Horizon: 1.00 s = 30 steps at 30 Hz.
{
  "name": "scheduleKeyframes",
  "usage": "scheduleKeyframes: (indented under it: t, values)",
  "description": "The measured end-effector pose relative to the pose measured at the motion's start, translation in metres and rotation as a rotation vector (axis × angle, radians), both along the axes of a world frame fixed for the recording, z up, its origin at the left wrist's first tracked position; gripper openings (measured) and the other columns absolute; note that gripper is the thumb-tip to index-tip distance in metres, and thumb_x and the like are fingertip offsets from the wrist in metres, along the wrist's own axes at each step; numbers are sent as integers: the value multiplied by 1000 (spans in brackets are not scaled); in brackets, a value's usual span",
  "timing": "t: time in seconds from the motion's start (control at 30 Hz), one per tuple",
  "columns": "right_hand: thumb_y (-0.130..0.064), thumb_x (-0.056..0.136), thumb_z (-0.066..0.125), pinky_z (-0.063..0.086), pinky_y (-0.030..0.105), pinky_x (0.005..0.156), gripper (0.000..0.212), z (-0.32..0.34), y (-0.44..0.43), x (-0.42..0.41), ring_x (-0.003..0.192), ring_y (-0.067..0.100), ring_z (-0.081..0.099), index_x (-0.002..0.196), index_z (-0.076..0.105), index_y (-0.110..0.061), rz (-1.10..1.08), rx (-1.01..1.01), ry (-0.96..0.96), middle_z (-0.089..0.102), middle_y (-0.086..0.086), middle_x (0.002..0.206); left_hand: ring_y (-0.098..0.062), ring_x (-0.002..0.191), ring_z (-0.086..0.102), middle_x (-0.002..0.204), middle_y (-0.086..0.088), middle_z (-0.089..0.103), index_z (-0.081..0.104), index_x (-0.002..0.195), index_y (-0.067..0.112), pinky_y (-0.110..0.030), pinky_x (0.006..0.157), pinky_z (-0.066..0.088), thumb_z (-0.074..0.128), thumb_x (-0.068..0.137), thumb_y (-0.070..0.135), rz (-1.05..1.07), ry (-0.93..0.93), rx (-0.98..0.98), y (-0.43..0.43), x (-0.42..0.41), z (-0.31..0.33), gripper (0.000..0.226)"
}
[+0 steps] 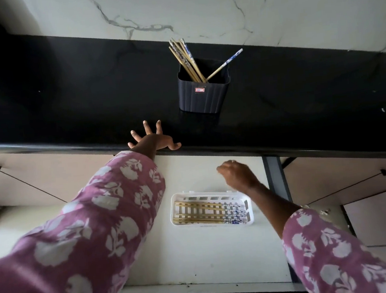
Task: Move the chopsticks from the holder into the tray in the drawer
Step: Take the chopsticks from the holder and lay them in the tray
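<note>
Left hand (154,141) lay spread on glossy black tabletop (66,99). Right hand (237,175) hung loosely curled, apparently empty, near white slotted plastic tray (172,214).

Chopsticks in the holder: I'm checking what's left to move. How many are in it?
About 7 chopsticks: roughly six bunched against the holder's left side, one lone chopstick leaning right. The bunch overlaps, so some may be hidden.

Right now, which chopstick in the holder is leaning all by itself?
The chopstick tilting right, over the holder's right rim. The other chopsticks stand bunched together, leaning left.
</note>
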State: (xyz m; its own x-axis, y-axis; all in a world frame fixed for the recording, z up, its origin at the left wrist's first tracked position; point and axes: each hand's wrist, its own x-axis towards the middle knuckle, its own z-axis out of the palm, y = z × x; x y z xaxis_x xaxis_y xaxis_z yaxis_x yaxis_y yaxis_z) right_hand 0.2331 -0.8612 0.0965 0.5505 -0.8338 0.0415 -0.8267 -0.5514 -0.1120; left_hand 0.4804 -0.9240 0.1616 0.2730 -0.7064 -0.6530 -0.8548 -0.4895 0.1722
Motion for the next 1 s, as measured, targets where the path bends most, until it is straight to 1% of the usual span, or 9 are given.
scheduleKeyframes:
  t: [0.1, 0.3, 0.5, 0.63, 0.7, 0.77, 0.8, 0.87, 1.0]
  values:
    - [11, 60, 74, 55, 27, 47, 19, 27, -26, -12, 57, 27, 68, 70, 73, -5, -27, -273, -168, 70, 12, 64, -52, 136, -22, 153, -8, -30, -17, 146, 34, -67, 108, 0, 55, 82, 61, -3, -36, 29, -5, -9, 8, 101]
    - [11, 61, 78, 58, 31, 59, 18, 74, -86, -13, 60, 26, 71, 69, 73, -5, -184, -467, -363, 73, 12, 68, -49, 137, -22, 149, -20, -35, -24, 145, 26, -69, 108, 1, 61, 85, 47, -7, -65, 86, -17, -15, 11, 106]
    - [1, 85, 59, 54, 42, 79, 15, 113, -153, -6, 84, 39, 67, 92, 71, 5, -393, -349, -508, 71, 25, 91, -52, 136, -20, 146, -20, -39, -29, 143, 29, -68, 109, 3, 61, 83, 50, -47, -17, 128, -23, -5, 7, 111]
    - [-12, 90, 60, 44, 31, 92, 26, 132, -194, 4, 105, 33, 63, 109, 66, 4, -610, -212, -684, 69, 22, 108, -51, 135, -25, 143, -22, -43, -30, 142, 29, -65, 110, -5, 63, 81, 52, -87, 30, 160, -26, 4, 4, 113]
    - [-19, 90, 60, 43, 31, 80, 25, 137, -214, 9, 95, 34, 62, 92, 68, 5, -712, -131, -763, 70, 23, 90, -50, 135, -25, 141, -24, -44, -31, 141, 27, -63, 110, -7, 63, 81, 52, -94, 40, 175, -28, 5, 6, 115]
    - [-25, 90, 61, 28, 27, 59, 39, 138, -236, 11, 70, 29, 52, 59, 53, -2, -818, -87, -827, 53, 11, 55, -50, 135, -25, 140, -24, -45, -32, 140, 27, -63, 110, -8, 64, 80, 52, -96, 52, 191, -32, 6, 8, 116]
    - [-27, 89, 62, 24, 25, 55, 47, 138, -245, 12, 65, 25, 47, 51, 44, -6, -878, -70, -862, 43, 6, 49, -50, 135, -25, 139, -24, -46, -33, 140, 27, -63, 110, -8, 64, 80, 52, -99, 53, 200, -32, 7, 9, 117]
    - [-28, 87, 65, 36, 31, 60, 43, 140, -260, 13, 66, 22, 50, 54, 49, -5, -962, 8, -996, 51, 8, 56, -50, 135, -26, 139, -24, -46, -33, 140, 26, -63, 110, -8, 65, 80, 52, -105, 50, 212, -34, 6, 9, 118]
    - [-18, 84, 69, 55, 38, 80, 27, 138, -277, 20, 76, 23, 60, 92, 68, 8, -975, 122, -1191, 62, 15, 79, -51, 134, -25, 139, -23, -47, -34, 139, 27, -64, 111, -7, 66, 79, 51, -105, 46, 217, -36, 5, 8, 119]
